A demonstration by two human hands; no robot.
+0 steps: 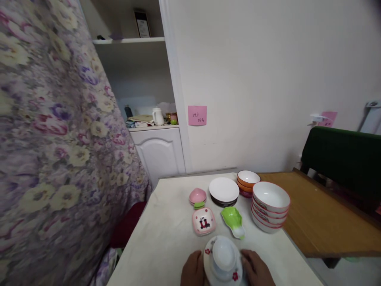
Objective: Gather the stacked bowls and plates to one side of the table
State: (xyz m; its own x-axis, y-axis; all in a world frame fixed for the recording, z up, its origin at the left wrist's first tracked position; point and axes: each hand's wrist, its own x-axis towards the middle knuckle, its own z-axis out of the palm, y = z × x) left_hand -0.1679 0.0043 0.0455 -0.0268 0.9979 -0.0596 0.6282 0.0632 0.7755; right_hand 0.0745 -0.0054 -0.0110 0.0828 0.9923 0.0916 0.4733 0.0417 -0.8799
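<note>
Left hand [193, 270] and right hand [256, 271] around opposite edges of flowered dish [222, 264]

A floral curtain [68, 135] hangs left of a white pitcher [158, 117].

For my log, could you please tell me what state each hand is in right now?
Left hand: closed on the left side of the flowered dish.
Right hand: closed on its right side.
</note>
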